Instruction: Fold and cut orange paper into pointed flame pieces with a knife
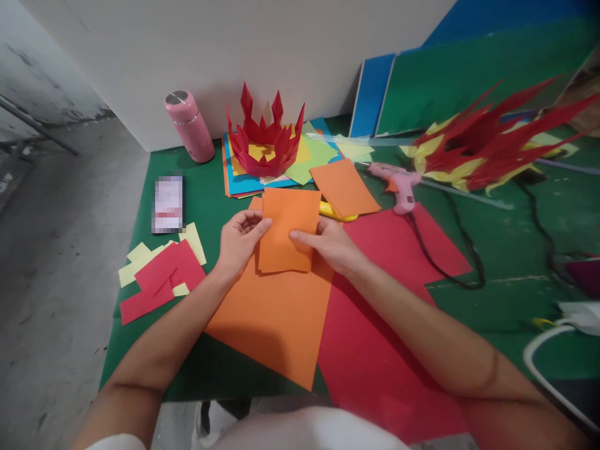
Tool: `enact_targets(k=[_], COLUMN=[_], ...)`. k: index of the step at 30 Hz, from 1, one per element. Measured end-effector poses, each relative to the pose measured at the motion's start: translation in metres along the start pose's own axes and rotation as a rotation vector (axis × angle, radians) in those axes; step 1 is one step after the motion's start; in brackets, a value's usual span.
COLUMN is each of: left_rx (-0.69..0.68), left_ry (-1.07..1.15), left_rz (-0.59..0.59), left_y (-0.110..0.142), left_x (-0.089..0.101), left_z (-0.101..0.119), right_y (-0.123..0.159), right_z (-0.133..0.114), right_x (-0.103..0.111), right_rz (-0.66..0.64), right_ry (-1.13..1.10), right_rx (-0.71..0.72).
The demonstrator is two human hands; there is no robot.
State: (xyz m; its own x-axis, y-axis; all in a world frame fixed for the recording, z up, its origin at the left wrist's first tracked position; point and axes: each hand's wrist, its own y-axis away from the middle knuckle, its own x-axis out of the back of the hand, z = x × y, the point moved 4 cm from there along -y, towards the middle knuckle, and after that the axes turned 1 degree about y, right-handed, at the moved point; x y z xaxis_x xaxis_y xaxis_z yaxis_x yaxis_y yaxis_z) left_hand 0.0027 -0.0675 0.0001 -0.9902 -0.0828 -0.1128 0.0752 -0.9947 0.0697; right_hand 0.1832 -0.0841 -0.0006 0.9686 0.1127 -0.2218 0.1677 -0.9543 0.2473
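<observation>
A small stack of orange paper [288, 240] is held up between my two hands, its edges slightly out of line at the bottom. My left hand [241, 240] pinches its left edge, thumb on the front. On the right edge, my right hand [332, 244] grips it with the thumb lying across the face. Beneath lies a large orange sheet [276, 319], overlapping a large red sheet [375, 369]. Just behind the held stack, a yellow tool [344, 215], perhaps a cutter, shows in part. More orange paper pieces [347, 187] rest partly over it.
A red paper crown [265, 147] sits on coloured sheets at the back. Left of it stand a pink bottle [192, 128] and a phone [169, 203], near red and yellow scraps [159, 275]. A pink glue gun [396, 184] with a black cord and red-yellow paper flames [487, 144] lie right.
</observation>
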Motion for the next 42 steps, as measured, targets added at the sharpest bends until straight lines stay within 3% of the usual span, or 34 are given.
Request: enact_targets(k=[20, 25, 28, 32, 35, 38, 42], left_rx=[-0.146, -0.219, -0.288, -0.31, -0.268, -0.224, -0.216], left_ry=[-0.099, -0.278, -0.484, -0.697, -0.793, -0.867, -0.928], left_rz=[0.022, -0.047, -0.072, -0.106, -0.141, -0.17, -0.178], left_y=[0.002, 0.0, -0.006, -0.014, -0.015, -0.013, -0.012], left_x=[0.001, 0.002, 0.008, 0.014, 0.015, 0.014, 0.013], left_z=[0.006, 0.014, 0.018, 0.018, 0.017, 0.018, 0.019], right_y=[0.0, -0.005, -0.007, 0.002, 0.009, 0.012, 0.01], right_z=[0.0, 0.003, 0.005, -0.008, -0.01, -0.003, 0.004], right_x=[0.002, 0.004, 0.008, 0.004, -0.011, -0.022, -0.024], right_rz=[0.02, -0.002, 0.025, 0.103, -0.081, -0.28, -0.307], right_ry=[0.031, 0.086, 0.262, 0.778, 1.068, 1.197, 1.296], right_rx=[0.007, 0.069, 0.18, 0.491, 0.657, 0.685, 0.672])
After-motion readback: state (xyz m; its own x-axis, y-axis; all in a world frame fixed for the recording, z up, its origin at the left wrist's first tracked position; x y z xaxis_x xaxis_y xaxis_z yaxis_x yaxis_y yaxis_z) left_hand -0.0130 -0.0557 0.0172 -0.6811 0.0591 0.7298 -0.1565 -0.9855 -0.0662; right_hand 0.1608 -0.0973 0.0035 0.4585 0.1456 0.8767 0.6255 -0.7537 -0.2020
